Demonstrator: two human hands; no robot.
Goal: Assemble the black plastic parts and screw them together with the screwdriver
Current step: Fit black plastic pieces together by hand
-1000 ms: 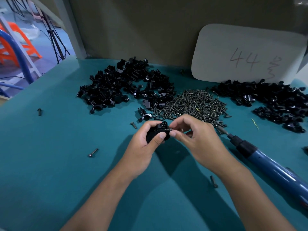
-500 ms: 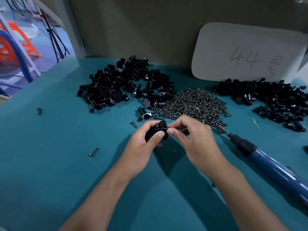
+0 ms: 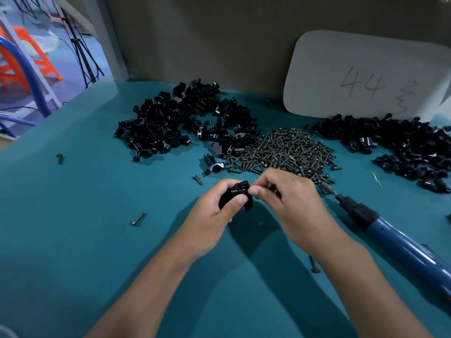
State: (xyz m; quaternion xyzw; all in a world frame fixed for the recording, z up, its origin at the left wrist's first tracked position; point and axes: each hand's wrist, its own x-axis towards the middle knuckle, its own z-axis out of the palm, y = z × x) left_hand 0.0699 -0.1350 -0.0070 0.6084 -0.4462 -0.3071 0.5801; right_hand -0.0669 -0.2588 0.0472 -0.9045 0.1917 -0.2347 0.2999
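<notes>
The left hand (image 3: 210,215) fingers (image 3: 240,199) curl round the black plastic part (image 3: 238,195), glossy, with a round boss on top. The right hand (image 3: 290,203) fingers (image 3: 255,191) pinch at that boss. Beyond the fingers lie screws (image 3: 288,152); right, the screwdriver (image 3: 390,235). The surface (image 3: 73,240) is teal, backed by an olive wall (image 3: 207,37).

Your workbench backdrop: a grey card (image 3: 361,76) marked "44".
Behind your teal table (image 3: 73,215), the card leans on the wall; orange chairs (image 3: 14,57) and a tripod (image 3: 83,52) stand off left.
</notes>
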